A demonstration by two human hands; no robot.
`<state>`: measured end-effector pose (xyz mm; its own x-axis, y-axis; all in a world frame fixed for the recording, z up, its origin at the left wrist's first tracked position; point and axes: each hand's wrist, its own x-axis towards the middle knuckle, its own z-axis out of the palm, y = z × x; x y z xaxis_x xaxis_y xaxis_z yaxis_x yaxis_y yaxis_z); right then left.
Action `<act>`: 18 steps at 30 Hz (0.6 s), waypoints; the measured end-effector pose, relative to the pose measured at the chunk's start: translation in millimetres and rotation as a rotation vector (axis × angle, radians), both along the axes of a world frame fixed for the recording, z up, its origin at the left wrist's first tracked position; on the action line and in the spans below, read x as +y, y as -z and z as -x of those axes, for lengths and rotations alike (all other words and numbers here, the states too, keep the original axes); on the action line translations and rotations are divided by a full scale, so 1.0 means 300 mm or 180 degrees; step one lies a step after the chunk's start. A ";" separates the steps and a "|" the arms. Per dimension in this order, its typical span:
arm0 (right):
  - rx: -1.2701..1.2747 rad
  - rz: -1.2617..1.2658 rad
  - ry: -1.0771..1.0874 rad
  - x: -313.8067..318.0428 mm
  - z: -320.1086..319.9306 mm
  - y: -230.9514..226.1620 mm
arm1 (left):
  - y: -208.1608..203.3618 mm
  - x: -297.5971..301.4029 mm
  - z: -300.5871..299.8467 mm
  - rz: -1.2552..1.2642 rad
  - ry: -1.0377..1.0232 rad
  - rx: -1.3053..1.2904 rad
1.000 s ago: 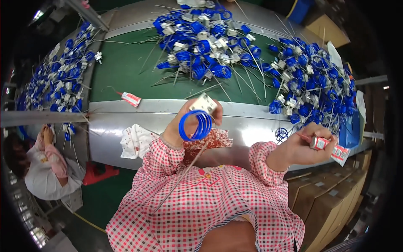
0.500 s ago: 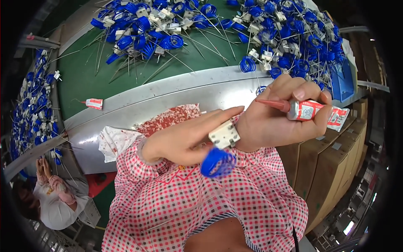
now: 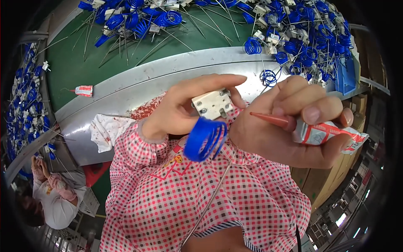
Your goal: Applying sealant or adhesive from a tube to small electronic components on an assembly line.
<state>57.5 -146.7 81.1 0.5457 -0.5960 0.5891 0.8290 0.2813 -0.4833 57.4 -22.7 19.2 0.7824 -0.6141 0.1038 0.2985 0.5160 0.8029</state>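
In my left hand (image 3: 170, 109) is a capillary thermostat, its white block (image 3: 212, 104) pinched between thumb and fingers with the screw terminals facing up. Its blue coiled tube (image 3: 205, 140) hangs below the block, and a thin metal rod (image 3: 212, 197) slants down in front of my checked smock. My right hand (image 3: 266, 134) is curled round a red-and-white glue tube (image 3: 320, 133). The tube's tapered red nozzle (image 3: 270, 119) points left toward the block, apart from it.
Heaps of similar thermostats (image 3: 310, 38) cover the green bench (image 3: 71, 63) ahead. Another small glue tube (image 3: 84, 90) lies at left. A stained white cloth (image 3: 103, 132) and red crumbs (image 3: 145, 108) lie at the metal edge (image 3: 176, 69). A co-worker (image 3: 56, 195) sits lower left; cartons (image 3: 312, 180) stand right.
My left hand has lifted and tilted the thermostat, moving it slightly left, away from my right wrist. My right hand has moved a little right and down with the glue tube.
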 end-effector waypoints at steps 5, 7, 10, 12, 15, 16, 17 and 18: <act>0.0002 0.0306 -0.0022 0.005 0.000 0.028 | 0.087 -0.031 -0.037 0.0709 0.0076 -0.0059; 0.0059 0.0413 -0.0025 0.003 0.001 0.037 | 0.074 -0.045 -0.042 0.0810 -0.0001 0.0024; -0.0107 0.0447 -0.0207 0.007 0.004 0.051 | 0.055 -0.069 -0.024 0.0597 -0.0278 -0.0373; -0.0088 0.0217 -0.0350 0.015 0.012 0.040 | 0.055 -0.077 -0.043 0.0823 -0.0223 -0.0631; -0.0171 0.0198 -0.0443 0.009 0.035 0.034 | 0.019 -0.070 -0.040 0.0647 -0.0195 -0.0974; -0.0106 0.0239 -0.0421 0.002 0.040 0.039 | 0.017 -0.069 -0.044 0.0641 -0.0186 -0.0960; -0.0094 0.0230 -0.0411 -0.004 0.041 0.040 | 0.016 -0.064 -0.050 0.0503 -0.0105 -0.1072; -0.0069 0.0535 -0.0349 -0.008 0.040 0.038 | 0.019 -0.060 -0.054 0.0365 -0.0022 -0.1185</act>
<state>45.4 -149.2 69.6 0.5880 -0.4261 0.6875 0.8086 0.2872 -0.5136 73.6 -40.8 13.6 0.6824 -0.5769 0.4490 -0.0062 0.6096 0.7927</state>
